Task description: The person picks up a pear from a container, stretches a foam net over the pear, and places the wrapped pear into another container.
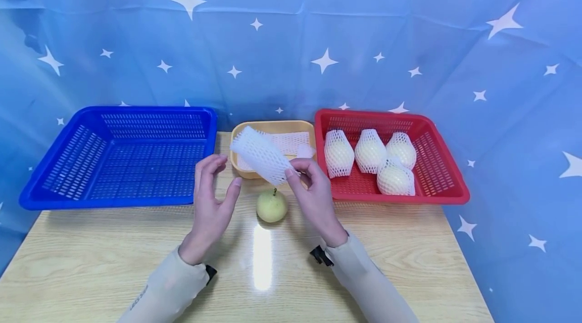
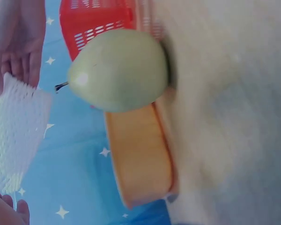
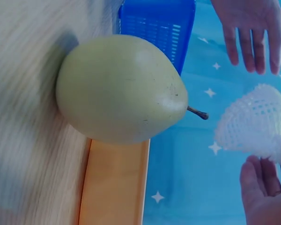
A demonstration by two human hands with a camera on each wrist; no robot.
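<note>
My right hand (image 1: 314, 192) pinches one end of a white foam net sleeve (image 1: 262, 155) between thumb and fingers. The sleeve slants up to the left, above the front of the yellow tray (image 1: 310, 128). My left hand (image 1: 211, 201) is held up at the left with thumb and fingers spread, apart from the sleeve and holding nothing. Between the two hands a yellow-green pear (image 1: 272, 206) stands on the table, stem up. Both wrist views show the pear large: its stem (image 2: 61, 86) in the left one, its smooth side (image 3: 122, 89) in the right one.
More foam net sleeves (image 1: 291, 142) lie in the yellow tray. A red basket (image 1: 438, 161) on the right holds several pears (image 1: 339, 153) in foam nets. On the left stands a blue basket (image 1: 136, 161) with nothing in it. A starry blue cloth (image 1: 273, 35) hangs behind.
</note>
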